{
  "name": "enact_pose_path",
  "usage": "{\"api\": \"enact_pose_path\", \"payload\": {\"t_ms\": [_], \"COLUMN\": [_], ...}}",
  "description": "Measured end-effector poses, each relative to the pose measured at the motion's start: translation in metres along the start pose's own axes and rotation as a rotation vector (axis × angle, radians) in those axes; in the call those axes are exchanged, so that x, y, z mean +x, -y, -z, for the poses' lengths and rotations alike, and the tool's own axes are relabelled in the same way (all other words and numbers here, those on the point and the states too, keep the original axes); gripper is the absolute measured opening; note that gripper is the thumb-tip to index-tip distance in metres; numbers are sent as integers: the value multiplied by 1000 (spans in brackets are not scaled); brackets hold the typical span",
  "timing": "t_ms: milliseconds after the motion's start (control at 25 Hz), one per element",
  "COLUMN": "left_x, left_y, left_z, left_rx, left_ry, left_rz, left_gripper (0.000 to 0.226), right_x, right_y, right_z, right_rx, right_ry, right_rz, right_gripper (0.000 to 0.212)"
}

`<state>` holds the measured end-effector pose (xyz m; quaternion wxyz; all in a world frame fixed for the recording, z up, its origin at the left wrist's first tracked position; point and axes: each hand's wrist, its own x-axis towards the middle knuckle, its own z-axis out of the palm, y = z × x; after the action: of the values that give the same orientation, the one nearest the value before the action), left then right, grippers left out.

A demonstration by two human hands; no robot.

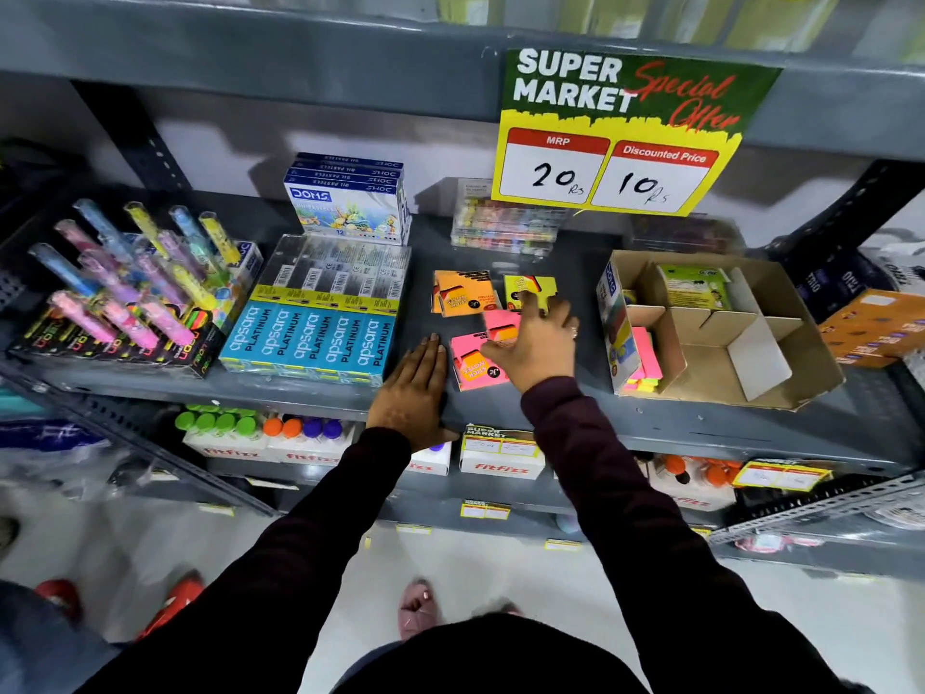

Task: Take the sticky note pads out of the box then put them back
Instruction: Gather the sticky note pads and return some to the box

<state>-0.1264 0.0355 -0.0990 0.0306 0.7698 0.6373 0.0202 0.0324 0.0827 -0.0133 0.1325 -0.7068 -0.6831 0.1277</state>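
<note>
A cardboard box [781,313] with dividers sits on the grey shelf [550,413] at the right. It holds a green pad at the back and pink and yellow pads [645,358] at its near left. On the shelf to its left lie orange pads [463,293], a yellow pad [525,288] and pink pads [473,368]. My right hand [538,338] hovers over the pink pads, fingers spread toward the yellow pad; whether it holds a pad is hidden. My left hand [415,393] rests flat on the shelf edge, beside the pink pads.
Blue Apsara Platinum packs [310,338] lie left of the pads, with a Doms box stack [350,202] behind. Highlighter packs [130,303] fill the far left. A price sign [620,137] hangs above. An orange carton [876,328] sits right of the box.
</note>
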Motion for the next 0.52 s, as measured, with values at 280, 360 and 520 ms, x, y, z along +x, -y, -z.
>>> {"api": "enact_pose_path", "payload": {"t_ms": [280,360,520], "left_x": [-1,-1,-1], "left_y": [0,0,0], "left_z": [2,3,4], "left_rx": [11,-2,6], "left_ry": [-2,0,28], "left_rz": [-3,-9,3], "left_gripper": [120,121,122], "right_x": [-18,-19,-18], "right_y": [11,11,18], "right_z": [-33,-34,-29], "right_rx": [-54,-71,-117], "right_ry": [159,177,191], "right_rz": [52,6,-15], "right_gripper": [78,87,101]}}
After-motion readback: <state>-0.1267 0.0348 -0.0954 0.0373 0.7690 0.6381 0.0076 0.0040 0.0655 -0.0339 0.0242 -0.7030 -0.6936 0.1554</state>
